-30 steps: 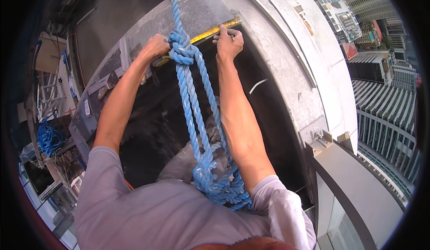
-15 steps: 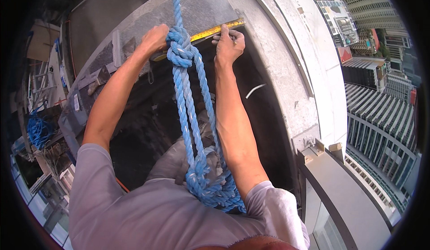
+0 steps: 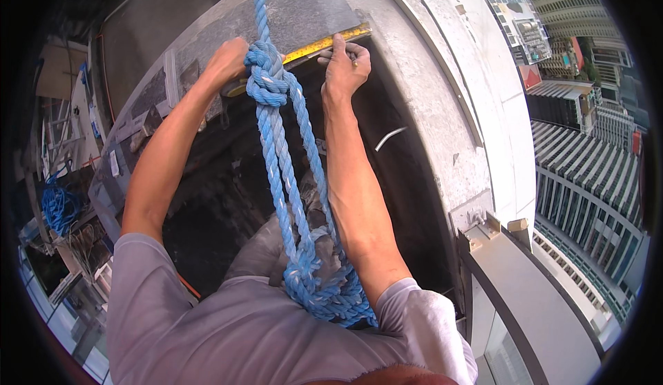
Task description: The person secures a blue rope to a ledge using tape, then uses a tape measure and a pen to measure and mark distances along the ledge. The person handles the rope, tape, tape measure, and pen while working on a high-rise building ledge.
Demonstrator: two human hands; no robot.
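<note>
A yellow tape measure blade (image 3: 323,44) lies stretched along the near edge of the grey stone slab (image 3: 304,8). My left hand (image 3: 228,62) is closed at the blade's left end, its fingertips hidden behind the big knot of a blue rope (image 3: 268,74). A yellow rounded part shows just below that hand. Curled at the blade's right part is my right hand (image 3: 347,69), its thumb up against the tape. Something small and thin shows between its fingers, too small to name. Between my forearms the rope's strands run down to a thick bundle at my body.
Below the slab lies a dark opening, with a short white strip (image 3: 390,138) near its right side. A pale concrete ledge (image 3: 442,102) borders a steep drop toward buildings. At lower right stands a metal frame (image 3: 525,295); at left, a coil of blue rope (image 3: 59,205).
The rope and both hands sit slightly further left in view. The tape and both hands keep about the same places along the slab edge.
</note>
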